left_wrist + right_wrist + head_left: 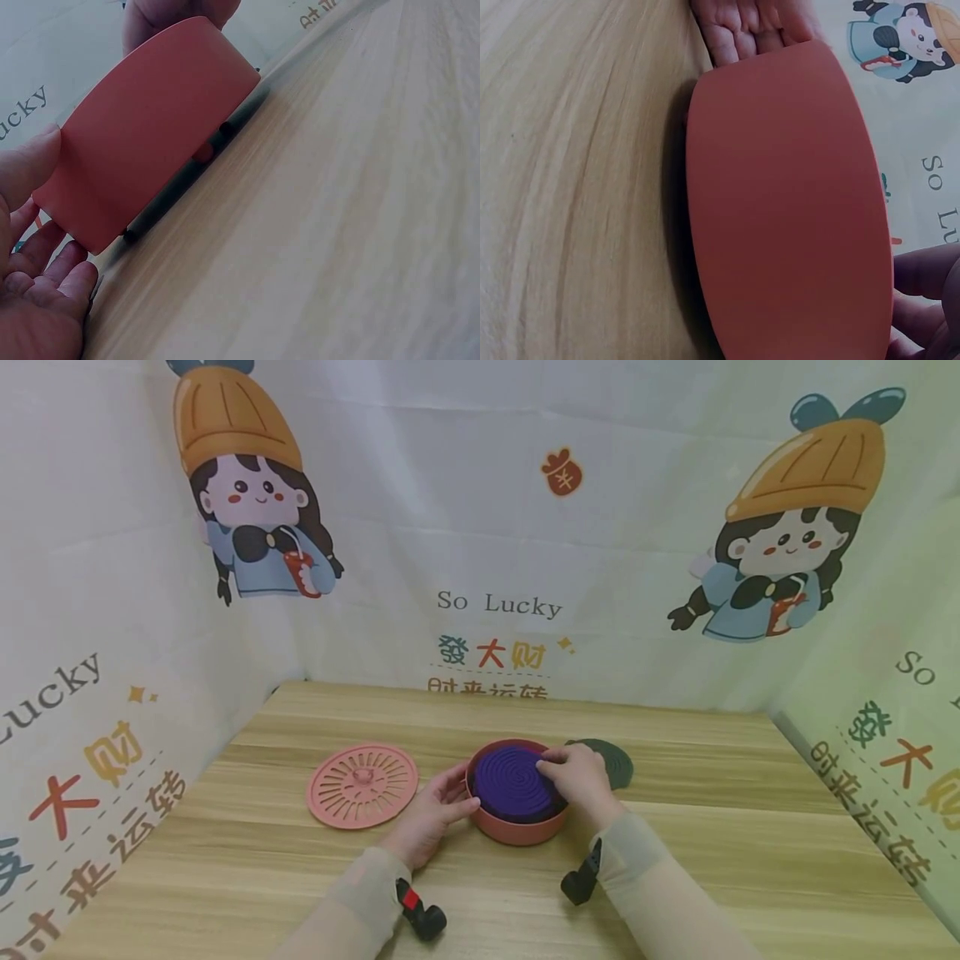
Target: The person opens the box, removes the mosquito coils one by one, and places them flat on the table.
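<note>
A round coral-red mosquito coil box [521, 832] stands on the table, its short feet showing below it in the left wrist view. In its open mouth lies a purple mosquito coil [513, 783] with spiral grooves. My left hand [431, 814] grips the box's left side, thumb near the rim and fingers lower on the wall. Over the right rim, my right hand [581, 777] pinches the edge of the purple coil between thumb and fingers. The box wall [787, 202] hides the coil from both wrist views.
Left of the box lies a pink slotted lid [397, 758] with a small knob in its centre. A dark green coil [617, 764] lies behind my right hand, partly covered by it. Printed cloth [480, 543] hangs behind and beside the wooden table [712, 827].
</note>
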`<state>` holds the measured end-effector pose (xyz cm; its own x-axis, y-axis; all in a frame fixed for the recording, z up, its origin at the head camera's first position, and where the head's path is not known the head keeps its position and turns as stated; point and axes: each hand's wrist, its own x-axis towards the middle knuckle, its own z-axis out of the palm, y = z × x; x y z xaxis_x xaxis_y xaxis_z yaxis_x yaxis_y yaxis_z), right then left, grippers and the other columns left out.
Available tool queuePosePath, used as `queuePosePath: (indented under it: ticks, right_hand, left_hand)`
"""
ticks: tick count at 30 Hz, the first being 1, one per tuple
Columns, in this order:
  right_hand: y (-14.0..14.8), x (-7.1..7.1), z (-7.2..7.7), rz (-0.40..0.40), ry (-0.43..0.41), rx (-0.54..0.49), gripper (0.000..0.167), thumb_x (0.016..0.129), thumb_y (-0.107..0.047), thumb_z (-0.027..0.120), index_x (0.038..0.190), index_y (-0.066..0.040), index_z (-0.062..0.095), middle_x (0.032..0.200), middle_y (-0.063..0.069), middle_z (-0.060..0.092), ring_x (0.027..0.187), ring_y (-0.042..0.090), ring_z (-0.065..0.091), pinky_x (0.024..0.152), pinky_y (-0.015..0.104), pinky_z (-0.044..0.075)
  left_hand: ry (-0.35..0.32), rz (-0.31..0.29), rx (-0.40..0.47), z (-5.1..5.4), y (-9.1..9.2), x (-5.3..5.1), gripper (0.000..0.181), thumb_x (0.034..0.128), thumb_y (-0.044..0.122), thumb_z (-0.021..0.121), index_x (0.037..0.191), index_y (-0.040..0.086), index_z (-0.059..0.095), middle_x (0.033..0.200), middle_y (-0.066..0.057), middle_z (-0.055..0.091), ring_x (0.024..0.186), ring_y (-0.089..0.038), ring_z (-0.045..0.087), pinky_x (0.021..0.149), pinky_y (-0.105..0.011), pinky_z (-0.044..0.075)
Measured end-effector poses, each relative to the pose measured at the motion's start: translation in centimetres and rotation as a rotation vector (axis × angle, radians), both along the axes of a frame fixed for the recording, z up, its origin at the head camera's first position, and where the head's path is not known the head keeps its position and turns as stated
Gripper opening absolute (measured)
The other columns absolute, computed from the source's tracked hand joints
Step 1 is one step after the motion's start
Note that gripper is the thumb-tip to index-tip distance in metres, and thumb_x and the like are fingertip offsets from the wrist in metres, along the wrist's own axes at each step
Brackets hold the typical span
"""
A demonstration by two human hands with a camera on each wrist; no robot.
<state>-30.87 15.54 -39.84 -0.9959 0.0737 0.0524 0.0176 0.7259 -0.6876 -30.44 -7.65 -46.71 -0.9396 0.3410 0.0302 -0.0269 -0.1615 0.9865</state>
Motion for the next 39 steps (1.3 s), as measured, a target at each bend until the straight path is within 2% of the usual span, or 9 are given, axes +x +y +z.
queuePosePath:
  ticks: [3, 9, 16, 24, 29, 39]
  right_hand:
    - [-0.1, 0.0, 0.0, -0.005, 0.007, -0.002, 0.026, 0.090, -0.027, 0.066, 0.109, -0.012, 0.074, 0.124, 0.013, 0.062, 0.119, 0.039, 0.043, 0.100, 0.054, 0.034]
    - [-0.3, 0.3, 0.0, -0.006, 0.021, 0.041, 0.027, 0.089, -0.029, 0.066, 0.109, -0.013, 0.075, 0.121, 0.011, 0.064, 0.118, 0.039, 0.047, 0.094, 0.053, 0.039]
    - [-0.6, 0.6, 0.2, 0.003, 0.026, 0.035, 0.027, 0.089, -0.029, 0.066, 0.108, -0.012, 0.075, 0.123, 0.011, 0.061, 0.121, 0.041, 0.041, 0.095, 0.057, 0.033]
    - [-1.0, 0.9, 0.3, -0.020, 0.020, 0.015, 0.026, 0.088, -0.025, 0.068, 0.108, -0.010, 0.075, 0.120, 0.013, 0.060, 0.111, 0.038, 0.043, 0.089, 0.053, 0.036]
    - [-1.2, 1.0, 0.0, -0.055, 0.021, -0.034, 0.027, 0.087, -0.024, 0.069, 0.108, -0.008, 0.074, 0.122, 0.014, 0.057, 0.114, 0.038, 0.039, 0.092, 0.054, 0.032]
    - [-1.5, 1.0, -0.9, -0.103, 0.022, -0.221, 0.025, 0.087, -0.019, 0.069, 0.108, -0.006, 0.073, 0.130, 0.015, 0.053, 0.124, 0.038, 0.031, 0.102, 0.059, 0.023]
  left_hand:
    - [0.004, 0.001, 0.002, 0.0, 0.0, 0.0, 0.068, 0.0892, 0.005, 0.067, 0.148, 0.004, 0.033, 0.152, -0.017, 0.033, 0.141, -0.033, 0.026, 0.113, -0.047, 0.025]
    - [0.002, 0.004, 0.006, 0.0, 0.1, 0.1, 0.067, 0.0896, 0.004, 0.066, 0.148, 0.004, 0.033, 0.152, -0.017, 0.033, 0.141, -0.032, 0.026, 0.113, -0.046, 0.025]
    - [-0.005, 0.012, 0.014, 0.2, 0.1, 0.1, 0.065, 0.0902, 0.002, 0.064, 0.148, 0.004, 0.034, 0.151, -0.018, 0.033, 0.141, -0.033, 0.026, 0.113, -0.046, 0.026]
    - [-0.004, 0.011, 0.015, 0.3, 0.2, 0.2, 0.064, 0.0909, 0.002, 0.063, 0.148, 0.004, 0.033, 0.152, -0.019, 0.032, 0.141, -0.034, 0.026, 0.113, -0.047, 0.026]
    - [-0.004, 0.009, 0.012, 0.1, 0.1, 0.1, 0.066, 0.0903, 0.003, 0.065, 0.148, 0.004, 0.033, 0.152, -0.019, 0.032, 0.141, -0.034, 0.026, 0.113, -0.047, 0.026]
    - [-0.012, 0.010, 0.011, 0.0, 0.1, 0.1, 0.069, 0.0891, 0.004, 0.067, 0.149, 0.004, 0.033, 0.152, -0.017, 0.032, 0.142, -0.032, 0.026, 0.113, -0.046, 0.026]
